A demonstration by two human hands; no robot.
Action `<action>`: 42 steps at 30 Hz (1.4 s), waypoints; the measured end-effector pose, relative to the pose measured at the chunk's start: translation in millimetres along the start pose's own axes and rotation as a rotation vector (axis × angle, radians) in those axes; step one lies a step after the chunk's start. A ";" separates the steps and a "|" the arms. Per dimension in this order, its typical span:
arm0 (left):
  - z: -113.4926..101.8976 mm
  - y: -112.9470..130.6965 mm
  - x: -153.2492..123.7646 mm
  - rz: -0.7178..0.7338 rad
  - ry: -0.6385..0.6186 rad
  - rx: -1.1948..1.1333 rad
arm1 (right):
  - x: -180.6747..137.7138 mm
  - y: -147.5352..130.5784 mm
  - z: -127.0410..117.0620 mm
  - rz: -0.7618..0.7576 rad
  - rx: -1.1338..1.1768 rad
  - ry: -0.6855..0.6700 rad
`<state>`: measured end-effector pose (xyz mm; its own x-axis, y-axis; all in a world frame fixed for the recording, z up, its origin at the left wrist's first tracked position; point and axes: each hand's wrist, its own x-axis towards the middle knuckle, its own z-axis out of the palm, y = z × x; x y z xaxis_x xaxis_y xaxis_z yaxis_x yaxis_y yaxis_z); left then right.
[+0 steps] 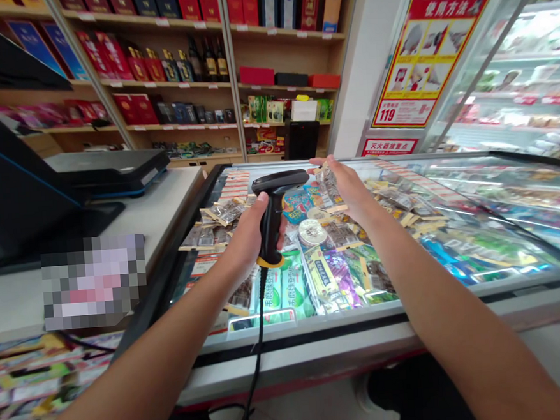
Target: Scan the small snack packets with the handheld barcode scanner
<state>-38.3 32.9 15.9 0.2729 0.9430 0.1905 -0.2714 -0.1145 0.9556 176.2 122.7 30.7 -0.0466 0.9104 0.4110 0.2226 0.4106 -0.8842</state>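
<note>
My left hand is closed round the grip of a black barcode scanner. Its head points right and its black cable hangs down toward the floor. My right hand holds a small clear snack packet just in front of the scanner head, fingers curled on it. Both hands hover over the glass lid of a chest freezer packed with colourful wrapped items.
A counter on the left carries a dark monitor and a black flat device. Wooden shelves with boxes and bottles stand behind. A red fire poster and a glass-door cooler are at right.
</note>
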 end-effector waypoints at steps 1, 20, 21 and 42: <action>0.2 -0.2 0.3 -0.007 0.020 -0.001 | 1.3 1.6 -5.9 -0.051 -0.105 0.009; -20.4 26.3 10.0 0.026 0.381 -0.159 | -64.3 -11.7 73.4 -0.237 -0.781 -0.583; -21.1 26.8 10.1 0.028 0.383 -0.160 | -66.9 -8.3 80.7 -0.222 -0.765 -0.593; -14.9 22.0 7.0 -0.027 0.315 -0.138 | -29.7 -10.7 21.3 0.195 -0.106 -0.346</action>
<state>-56.1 41.6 35.0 -0.0108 0.9978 0.0660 -0.3959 -0.0649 0.9160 154.5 92.4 23.2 -0.3144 0.9412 0.1233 0.3578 0.2378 -0.9030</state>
